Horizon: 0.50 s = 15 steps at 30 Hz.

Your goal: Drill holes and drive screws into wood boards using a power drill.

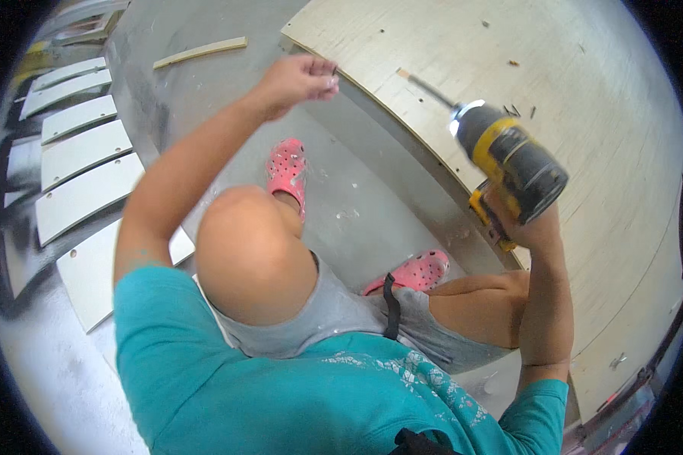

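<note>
Plywood (622,159) is spread across the right of the scene, its left edge raised over the floor (357,208). At left, white panels (87,155) are laid out in a row; a wood strip (200,51) is set farther off. By the plywood's far left edge, the left hand (297,80) is pinched on a small dark piece (335,70), apparently a screw. Along that edge, dark spots (382,31) are seen, judged to be screws already driven, so the fastening looks partly done. The drill (512,155) is gripped in the right hand (535,226), its bit (432,91) held above the plywood. Just beyond, loose screws (516,111) are scattered, seemingly unused; how many spots are left cannot be told.
</note>
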Available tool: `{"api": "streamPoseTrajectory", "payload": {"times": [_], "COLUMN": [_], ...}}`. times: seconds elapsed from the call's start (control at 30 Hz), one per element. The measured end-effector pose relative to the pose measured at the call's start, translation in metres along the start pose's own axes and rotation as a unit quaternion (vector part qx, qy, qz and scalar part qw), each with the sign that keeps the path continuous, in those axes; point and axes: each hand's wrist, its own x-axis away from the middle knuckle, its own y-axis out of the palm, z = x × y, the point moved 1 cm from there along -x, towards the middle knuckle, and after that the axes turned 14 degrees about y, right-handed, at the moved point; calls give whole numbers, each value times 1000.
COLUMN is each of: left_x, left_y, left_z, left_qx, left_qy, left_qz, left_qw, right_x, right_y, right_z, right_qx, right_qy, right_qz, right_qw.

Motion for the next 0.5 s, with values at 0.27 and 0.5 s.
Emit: {"api": "streamPoseTrajectory", "payload": {"times": [0.27, 0.5], "left_x": [17, 10], "left_y": [-10, -52], "left_z": [-96, -177], "left_qx": [499, 579], "left_qy": [-127, -134], "left_qz": [47, 66], "left_qw": [856, 801], "right_x": [-22, -31], "right_y": [105, 194], "right_z": [-43, -72], "right_qx": [64, 42], "right_qy": [-73, 20], "right_qz": [-132, -57], "right_qw": [987, 997]}}
